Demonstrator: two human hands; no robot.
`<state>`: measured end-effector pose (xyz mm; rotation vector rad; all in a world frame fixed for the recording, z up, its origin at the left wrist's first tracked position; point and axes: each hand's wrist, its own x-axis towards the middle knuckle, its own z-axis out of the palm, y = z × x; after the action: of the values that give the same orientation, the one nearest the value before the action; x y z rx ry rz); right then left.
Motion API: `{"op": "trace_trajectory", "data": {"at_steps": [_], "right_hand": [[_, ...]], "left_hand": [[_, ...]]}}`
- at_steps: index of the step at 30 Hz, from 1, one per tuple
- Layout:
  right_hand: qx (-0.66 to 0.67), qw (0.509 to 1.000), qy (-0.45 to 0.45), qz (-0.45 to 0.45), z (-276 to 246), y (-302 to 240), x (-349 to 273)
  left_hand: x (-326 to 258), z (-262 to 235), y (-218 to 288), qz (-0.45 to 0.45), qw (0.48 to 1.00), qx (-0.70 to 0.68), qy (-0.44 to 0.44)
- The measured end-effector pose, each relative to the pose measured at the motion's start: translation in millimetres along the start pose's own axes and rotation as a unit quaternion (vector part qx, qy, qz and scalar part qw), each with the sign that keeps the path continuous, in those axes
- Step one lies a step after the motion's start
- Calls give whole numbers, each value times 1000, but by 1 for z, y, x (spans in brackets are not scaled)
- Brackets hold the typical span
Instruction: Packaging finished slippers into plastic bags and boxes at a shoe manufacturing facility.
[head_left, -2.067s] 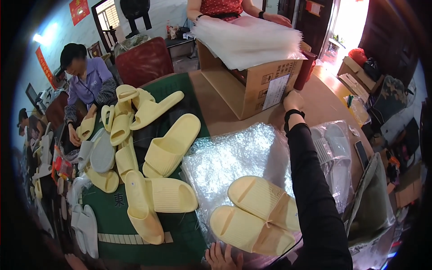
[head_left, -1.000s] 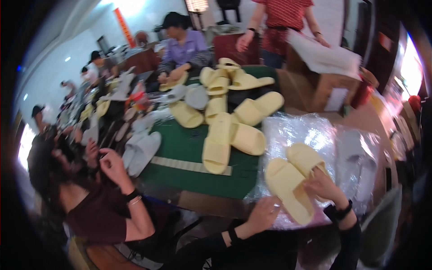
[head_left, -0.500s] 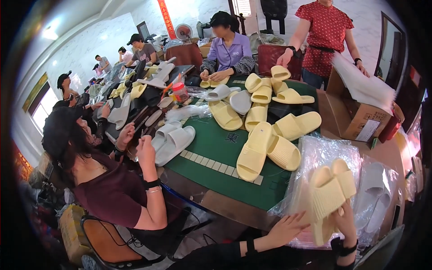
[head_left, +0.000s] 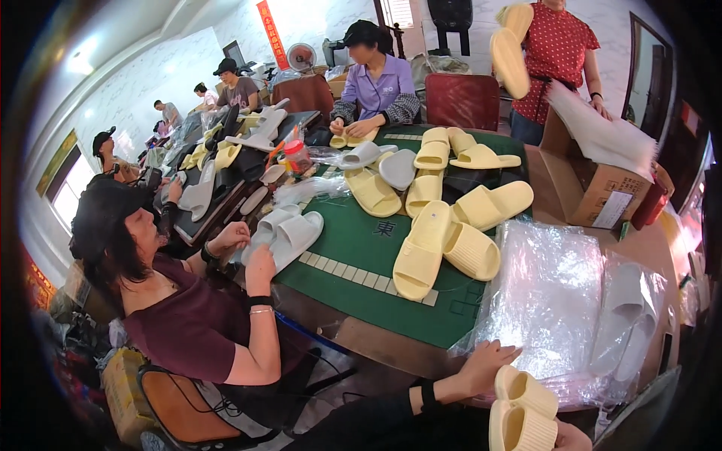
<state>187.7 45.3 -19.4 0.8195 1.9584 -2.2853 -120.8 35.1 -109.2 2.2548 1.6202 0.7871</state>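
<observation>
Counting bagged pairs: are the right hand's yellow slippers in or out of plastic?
Out: no film covers the yellow slippers in the right hand.

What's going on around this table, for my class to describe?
The person's right hand holds a pair of yellow slippers at the lower edge. The left hand is by the clear plastic bags, fingers spread loosely. A bagged grey pair lies to the right. More yellow slippers sit on a green mat; a person in a red top stands across.

Pale marbled walls [head_left: 323, 22] bear a red banner [head_left: 272, 34] near a fan [head_left: 301, 57] — a bright window [head_left: 66, 197] glows at left, and a red chair [head_left: 462, 101] stands beyond the table [head_left: 376, 334].
</observation>
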Motion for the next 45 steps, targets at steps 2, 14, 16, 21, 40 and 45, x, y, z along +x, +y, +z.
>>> {"op": "trace_trajectory", "data": {"at_steps": [2, 14, 16, 21, 40, 45], "right_hand": [[71, 997, -31, 0, 3, 3, -3], [-190, 969, 151, -47, 11, 22, 23], [-191, 958, 203, -65, 14, 14, 26], [-419, 838, 333, -108, 27, -13, 37], [-511, 751, 390, -148, 50, -9, 68], [-473, 736, 476, -92, 51, -1, 85]], "left_hand": [[1, -1, -5, 13, 1000, 9, 26], [4, -14, 1, 7, 958, 40, 284], [-2, -14, 6, -6, 951, 57, 305], [2, -10, 20, -33, 950, -68, 303], [-8, -47, 46, -5, 951, -221, 215], [-12, -42, 57, 25, 950, -239, 197]]}}
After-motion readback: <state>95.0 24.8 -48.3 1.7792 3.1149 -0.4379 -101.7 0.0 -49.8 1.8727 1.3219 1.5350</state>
